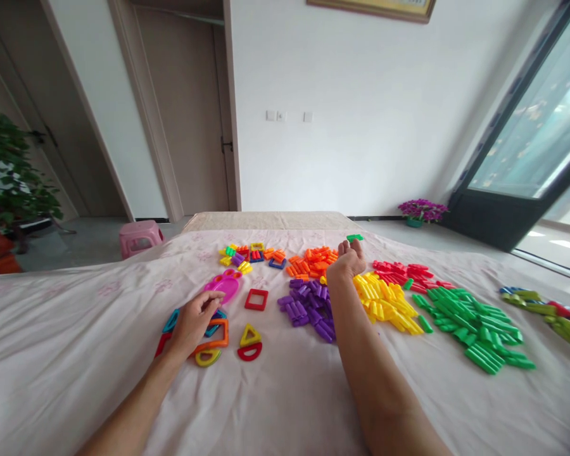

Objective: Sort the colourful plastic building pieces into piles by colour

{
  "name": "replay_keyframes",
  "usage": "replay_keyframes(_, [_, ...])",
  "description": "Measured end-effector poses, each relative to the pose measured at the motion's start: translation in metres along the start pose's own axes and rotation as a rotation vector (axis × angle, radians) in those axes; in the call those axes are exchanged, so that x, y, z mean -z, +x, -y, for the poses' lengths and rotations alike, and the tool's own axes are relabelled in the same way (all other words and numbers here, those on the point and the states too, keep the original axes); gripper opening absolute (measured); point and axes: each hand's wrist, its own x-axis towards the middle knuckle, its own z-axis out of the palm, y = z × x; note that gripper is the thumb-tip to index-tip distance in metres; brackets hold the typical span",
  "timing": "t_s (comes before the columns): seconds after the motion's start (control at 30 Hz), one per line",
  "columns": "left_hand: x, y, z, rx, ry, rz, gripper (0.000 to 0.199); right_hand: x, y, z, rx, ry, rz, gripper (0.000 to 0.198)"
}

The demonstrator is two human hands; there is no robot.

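Observation:
My right hand [346, 258] reaches to the far side of the cloth with its fingers curled. Green plastic sticks [354, 238] show just past the fingertips and seem to be held there; the exact grip is hidden. My left hand [194, 320] hovers low over flat magnetic-tile shapes, its thumb and fingers loosely curved and apart. Beside it are an orange frame [225, 332], a yellow half-round [208, 358] and blue pieces partly covered by the hand. A pink paw-shaped plate [228, 288] lies just beyond its fingertips.
Color-sorted stick piles cover the cloth: purple [308, 307], orange [313, 261], yellow [384, 303], red [403, 275] and green [475, 323]. A red square [256, 299], yellow triangle [249, 335] and red half-round [249, 352] lie between my arms. A pink stool [140, 238] stands left.

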Motion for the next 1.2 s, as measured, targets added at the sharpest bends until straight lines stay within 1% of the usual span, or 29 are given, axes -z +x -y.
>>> replay_keyframes(0.17, [-0.001,0.001,0.006,0.004,0.002,0.015,0.036,0.016,0.024,0.007,0.021,-0.069,-0.112,0.045])
replay_keyframes(0.33, [0.000,0.001,0.007,0.008,0.027,0.014,0.037,0.027,0.042,0.022,0.062,-0.054,-0.161,0.045])
replay_keyframes(0.4, [0.000,0.001,0.007,0.013,0.038,0.008,0.038,0.031,0.055,0.033,0.107,-0.016,-0.183,0.046])
replay_keyframes(0.5, [0.000,0.001,0.011,0.020,0.043,0.012,0.041,0.039,0.071,0.049,0.221,0.046,-0.213,0.049])
replay_keyframes(0.6, [0.001,0.002,0.013,0.014,0.052,0.012,0.042,0.041,0.076,0.059,0.292,0.056,-0.194,0.049])
replay_keyframes(0.67, [0.001,0.001,0.012,0.013,0.060,0.009,0.043,0.038,0.070,0.059,0.272,0.014,-0.162,0.046])
replay_keyframes(0.73, [0.001,-0.001,0.008,-0.009,0.070,0.019,0.043,0.033,0.058,0.054,0.203,-0.049,-0.118,0.043])
replay_keyframes(0.8, [0.000,-0.003,0.003,-0.084,0.101,0.038,0.040,0.027,0.044,0.044,0.110,-0.112,-0.070,0.042])
replay_keyframes(0.9, [-0.003,-0.004,-0.002,-0.288,0.222,0.090,0.032,0.017,0.017,0.024,0.010,-0.214,0.055,0.041])
replay_keyframes(0.97, [-0.005,-0.003,-0.002,-0.389,0.329,0.126,0.029,0.013,-0.003,0.009,-0.016,-0.296,0.206,0.041])
replay_keyframes(1.0, [-0.006,-0.003,-0.001,-0.402,0.380,0.131,0.029,0.011,-0.014,0.002,-0.019,-0.348,0.299,0.042])
replay_keyframes(1.07, [-0.007,-0.002,0.001,-0.370,0.466,0.111,0.030,0.011,-0.034,-0.012,-0.007,-0.505,0.512,0.043])
replay_keyframes(1.13, [-0.007,-0.001,0.002,-0.318,0.517,0.077,0.031,0.012,-0.052,-0.026,0.038,-0.738,0.759,0.043])
replay_keyframes(1.2, [-0.006,0.000,0.002,-0.276,0.535,0.049,0.031,0.012,-0.068,-0.037,0.115,-0.997,0.983,0.043])
